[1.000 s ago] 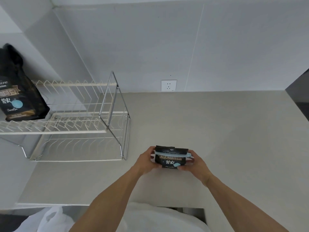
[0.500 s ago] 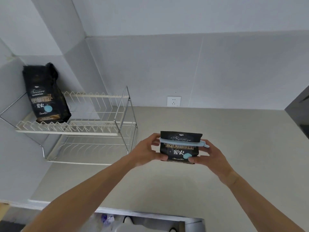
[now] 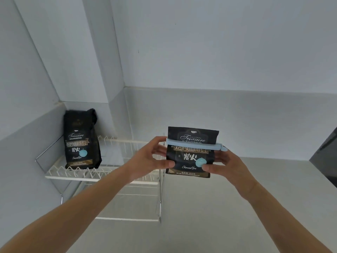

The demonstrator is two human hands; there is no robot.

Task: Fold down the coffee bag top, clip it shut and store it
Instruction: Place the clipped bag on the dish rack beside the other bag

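Observation:
A black coffee bag (image 3: 189, 157) is held upright in the air above the counter, its top folded down. A light blue clip (image 3: 193, 143) runs across the bag below the fold. My left hand (image 3: 149, 157) grips the bag's left edge and my right hand (image 3: 224, 165) grips its right edge, thumb on the front. The bag is level with the upper shelf of the white wire rack (image 3: 109, 177), just to the right of it.
A second black coffee bag (image 3: 82, 141) stands upright on the rack's upper shelf at the left, near the wall corner. The beige counter (image 3: 218, 216) spreads below. A dark appliance edge (image 3: 326, 154) shows at the far right.
Both hands have lifted the clipped bag up from near the counter to the height of the rack's upper shelf. The view has tilted upward.

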